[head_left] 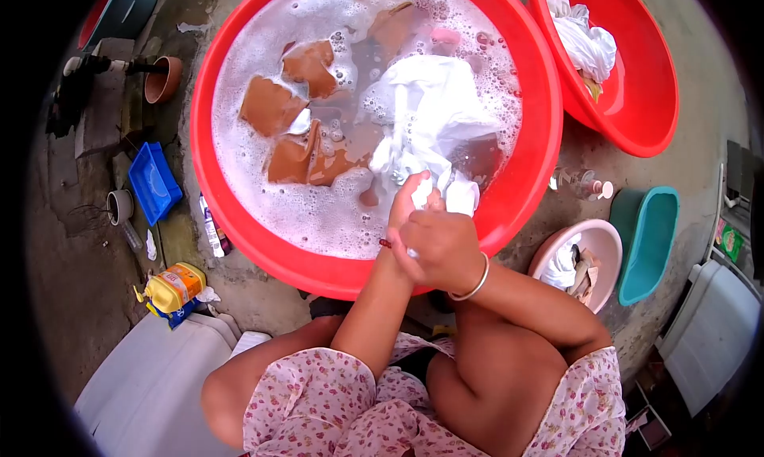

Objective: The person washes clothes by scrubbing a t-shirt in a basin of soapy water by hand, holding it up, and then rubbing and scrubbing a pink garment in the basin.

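Observation:
A large red tub [541, 163] holds sudsy water. A soaked white cloth [434, 99] lies bunched in its right half, partly above the foam. Over the near rim, my left hand [404, 214] grips the near end of this cloth. My right hand [442, 246] is closed over the same bunch, pressed against the left hand, with bits of white showing around the fingers. The two hands partly hide each other's fingers. Several brown pieces of cloth [270, 107] float in the suds to the left.
A second red basin [656, 99] with white cloth [585, 43] stands at the upper right. Nearby are a pink basin [613, 246] with cloths, a teal tub [646, 246] and a clear bottle [585, 185]. Leftward sit a blue tray [155, 182] and a yellow jug [173, 288].

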Tool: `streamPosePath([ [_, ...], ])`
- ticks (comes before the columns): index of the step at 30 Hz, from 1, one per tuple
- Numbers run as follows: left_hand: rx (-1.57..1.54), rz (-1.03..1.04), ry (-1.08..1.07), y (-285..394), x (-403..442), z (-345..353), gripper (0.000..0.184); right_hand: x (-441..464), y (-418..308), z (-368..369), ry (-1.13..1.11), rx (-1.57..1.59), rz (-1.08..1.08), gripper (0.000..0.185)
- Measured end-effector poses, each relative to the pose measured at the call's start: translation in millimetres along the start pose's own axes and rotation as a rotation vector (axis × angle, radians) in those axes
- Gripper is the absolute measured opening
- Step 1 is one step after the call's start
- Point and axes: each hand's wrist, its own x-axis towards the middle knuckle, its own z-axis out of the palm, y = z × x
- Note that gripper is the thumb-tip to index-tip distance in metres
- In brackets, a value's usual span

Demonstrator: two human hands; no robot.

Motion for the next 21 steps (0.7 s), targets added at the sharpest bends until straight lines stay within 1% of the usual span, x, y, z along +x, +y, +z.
streamPosePath([
  [2, -0.056, -0.209, -0.406, 14, -1, -38, 0.032, -3, -9, -4, -0.141, -0.024, 0.004, 0.022],
  [4, 0.024, 0.219, 0.088, -9, -6, -6, 0.032, 14, 26, 5, 0.023, -0.074, 0.05, 0.02],
  [5, 0.183, 0.193, 0.485, -16, 4, 46, 0.034, 29, 52, 2, 0.063, -0.194, 0.136, 0.022],
  [6, 0.109, 0.209, 0.47, -22, 8, 48, 0.04, 41, 71, -2, 0.092, -0.255, 0.199, 0.025],
  [8, 0.125, 0.212, 0.49, -23, 6, 55, 0.041, 36, 64, 0, 0.092, -0.285, 0.201, 0.025],
  [9, 0.147, 0.236, 0.577, -23, 5, 60, 0.04, 33, 53, -2, 0.065, -0.225, 0.192, 0.024],
  [10, 0.182, 0.248, 0.563, -20, 0, 53, 0.038, 25, 38, -5, 0.028, -0.169, 0.188, 0.023],
  [11, 0.067, 0.136, 0.142, -10, -4, -9, 0.038, 16, 26, -2, 0.047, -0.051, 0.112, 0.023],
  [12, -0.024, 0.053, -0.075, -6, -4, -14, 0.039, 5, 6, -2, -0.015, -0.023, 0.061, 0.023],
  [14, -0.145, -0.171, -0.494, 2, -5, -22, 0.039, -4, -3, 1, -0.116, -0.047, -0.029, 0.023],
  [16, 0.214, 0.256, 0.449, -14, -9, 16, 0.038, 9, 40, 7, -0.009, -0.12, 0.118, 0.024],
  [17, 0.203, 0.198, 0.566, -22, 4, 40, 0.038, 18, 67, 4, 0.022, -0.201, 0.195, 0.024],
  [18, 0.13, 0.204, 0.561, -28, 6, 40, 0.036, 27, 78, -1, 0.048, -0.277, 0.275, 0.024],
  [20, 0.096, 0.188, 0.535, -26, 4, 36, 0.037, 21, 64, -5, 0.046, -0.245, 0.259, 0.025],
  [21, 0.107, 0.197, 0.585, -24, 3, 38, 0.041, 19, 51, -8, 0.02, -0.203, 0.258, 0.024],
])
